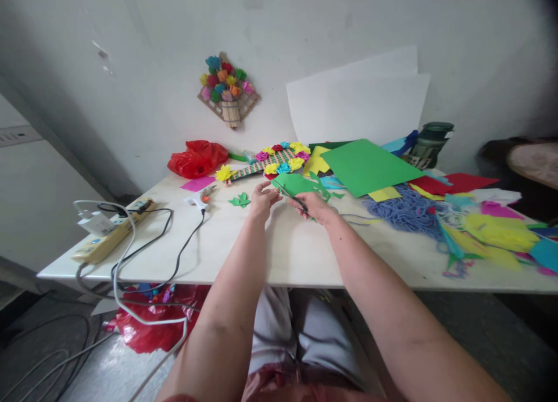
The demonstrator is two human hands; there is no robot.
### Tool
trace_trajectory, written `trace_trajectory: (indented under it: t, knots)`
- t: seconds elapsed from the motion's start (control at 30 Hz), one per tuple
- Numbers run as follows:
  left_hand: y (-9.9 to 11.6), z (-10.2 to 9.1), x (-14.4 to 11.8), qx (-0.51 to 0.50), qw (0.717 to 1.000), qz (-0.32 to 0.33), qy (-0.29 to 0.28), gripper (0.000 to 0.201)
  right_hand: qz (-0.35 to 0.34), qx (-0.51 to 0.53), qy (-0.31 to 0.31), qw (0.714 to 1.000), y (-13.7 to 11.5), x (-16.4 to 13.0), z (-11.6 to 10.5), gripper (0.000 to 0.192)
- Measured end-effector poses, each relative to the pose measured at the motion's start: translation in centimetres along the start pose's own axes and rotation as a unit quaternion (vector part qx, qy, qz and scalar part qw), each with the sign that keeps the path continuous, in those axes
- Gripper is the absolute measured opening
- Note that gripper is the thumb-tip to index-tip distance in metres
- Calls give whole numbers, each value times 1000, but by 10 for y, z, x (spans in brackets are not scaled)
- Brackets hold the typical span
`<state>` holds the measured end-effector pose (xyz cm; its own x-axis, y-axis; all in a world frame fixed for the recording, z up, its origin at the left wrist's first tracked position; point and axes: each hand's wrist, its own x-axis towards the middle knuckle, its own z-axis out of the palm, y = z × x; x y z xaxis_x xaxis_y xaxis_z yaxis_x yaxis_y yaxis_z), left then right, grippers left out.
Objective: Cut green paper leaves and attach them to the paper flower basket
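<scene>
My left hand [263, 200] pinches the near edge of a green paper piece [299, 185] with cut-out shapes, held just above the white table [261, 251]. My right hand [314, 206] grips scissors [291, 197] whose blades point left into that green paper. A small green cut-out leaf [239, 200] lies on the table just left of my left hand. Behind the paper lies a woven paper strip with coloured paper flowers [279, 158].
A glue gun [198, 199] and its black cord lie at left, beside a power strip [108, 233] with cables. Green sheet [368, 165], blue yarn [405, 213], coloured paper scraps and a dark jar [429, 143] fill the right. A red bag [196, 158] sits at the back.
</scene>
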<state>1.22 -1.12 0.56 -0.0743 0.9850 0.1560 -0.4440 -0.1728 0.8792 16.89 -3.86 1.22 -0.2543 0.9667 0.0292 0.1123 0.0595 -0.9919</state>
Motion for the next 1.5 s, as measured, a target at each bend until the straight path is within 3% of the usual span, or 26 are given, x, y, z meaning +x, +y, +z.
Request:
trace_trajectory:
  t: [0.2,0.8,1.23,1.5]
  knots:
    - [4,1,-2,-8,1000,-6,15,58,5,1,0,1000,-5,-4,1,21]
    - [17,-7,-7,-23,996,-30,-85,60,-11,-27,-26,999,-7,-7,-8,24]
    - [1,2,0,-95,993,-62,42,29,3,-1,-9,1000,-10,-9,-1,21]
    - [-3,-1,2,-28,999,-23,37,30,5,-11,-9,1000,-5,-5,-5,20]
